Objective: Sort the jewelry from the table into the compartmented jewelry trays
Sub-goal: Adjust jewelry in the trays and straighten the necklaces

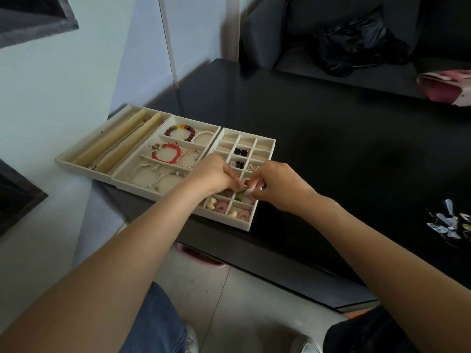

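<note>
Mostly, we have filled the bracelet tray and grid tray; our left hand and right hand pinch a small earring over a grid compartment, while loose jewelry waits on the table.

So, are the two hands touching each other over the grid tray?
Cannot tell. In the head view the left hand and right hand meet fingertip to fingertip over the grid tray, around a small item, but blur hides any contact or gap.

Black plastic bag on dark sofa; pink-white packet on table edge.
</note>
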